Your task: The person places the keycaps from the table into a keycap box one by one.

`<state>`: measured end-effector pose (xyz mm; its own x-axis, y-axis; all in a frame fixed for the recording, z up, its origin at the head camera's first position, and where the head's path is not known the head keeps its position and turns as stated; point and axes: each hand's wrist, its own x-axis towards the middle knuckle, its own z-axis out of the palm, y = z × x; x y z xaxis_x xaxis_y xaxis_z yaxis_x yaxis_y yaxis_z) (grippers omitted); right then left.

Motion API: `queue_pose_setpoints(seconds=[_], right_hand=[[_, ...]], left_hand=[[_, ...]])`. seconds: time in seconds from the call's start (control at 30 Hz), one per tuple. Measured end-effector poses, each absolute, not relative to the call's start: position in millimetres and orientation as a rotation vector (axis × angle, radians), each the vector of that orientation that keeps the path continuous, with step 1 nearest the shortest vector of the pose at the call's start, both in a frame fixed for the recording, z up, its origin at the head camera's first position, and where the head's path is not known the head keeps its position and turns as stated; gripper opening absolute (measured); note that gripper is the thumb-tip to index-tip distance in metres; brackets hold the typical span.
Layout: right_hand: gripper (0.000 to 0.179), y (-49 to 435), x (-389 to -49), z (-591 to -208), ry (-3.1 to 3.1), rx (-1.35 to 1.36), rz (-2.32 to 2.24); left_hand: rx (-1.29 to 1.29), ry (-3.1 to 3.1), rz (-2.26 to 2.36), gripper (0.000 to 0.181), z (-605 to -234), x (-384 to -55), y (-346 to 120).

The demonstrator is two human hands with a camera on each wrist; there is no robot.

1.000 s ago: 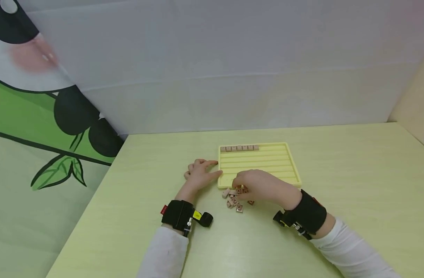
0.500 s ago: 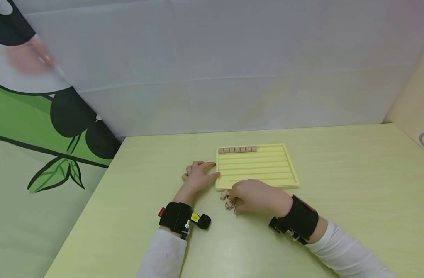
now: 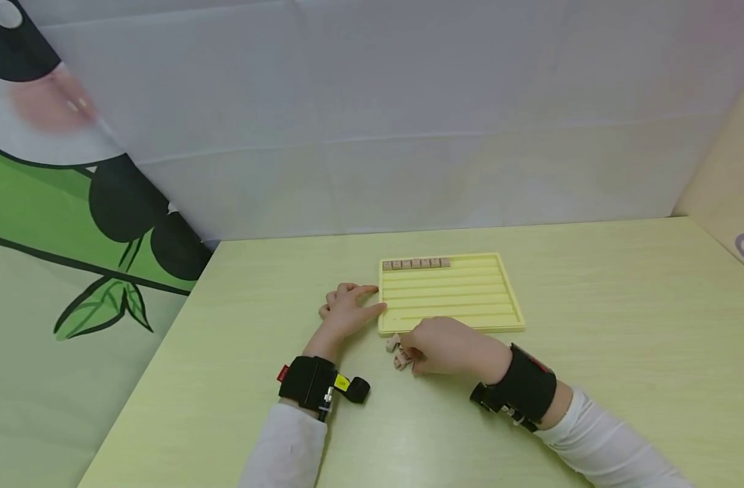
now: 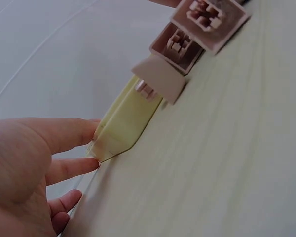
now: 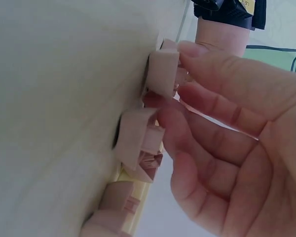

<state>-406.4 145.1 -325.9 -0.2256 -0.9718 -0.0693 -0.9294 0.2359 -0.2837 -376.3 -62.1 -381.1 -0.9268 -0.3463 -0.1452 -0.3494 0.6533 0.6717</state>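
Note:
A pale yellow grooved tray (image 3: pixel 457 291) lies on the table, with a row of pinkish keycaps (image 3: pixel 416 263) in its farthest groove. My left hand (image 3: pixel 344 315) touches the tray's left edge with thumb and forefinger held out straight. Just in front of the tray sits a small pile of loose keycaps (image 3: pixel 401 359), several of them showing hollow undersides in the left wrist view. Over this pile my right hand (image 3: pixel 448 344) bends its fingers down. In the right wrist view its thumb and forefinger pinch a keycap (image 5: pixel 163 74) at the tabletop; other keycaps are hidden beneath the palm.
The light wooden table (image 3: pixel 604 305) extends to both sides of the tray. A white sheet (image 3: pixel 408 135) hangs behind it, a printed panel (image 3: pixel 116 312) stands at the left and a beige one (image 3: pixel 726 190) at the right.
My right hand has drawn slightly toward the front and closed in on the pile, covering keycaps that showed earlier. The left hand stays at the tray's edge; the head view has shifted slightly.

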Motion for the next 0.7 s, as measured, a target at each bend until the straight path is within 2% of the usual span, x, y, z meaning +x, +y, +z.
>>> queue_pose_setpoints(seconds=[0.7], right_hand=[[0.022,143.2,-406.8,-322.6,2.299,-1.772,-0.303]], left_hand=[[-0.608,2.845,1.175,0.054,-380.4,-373.4,-64.4]])
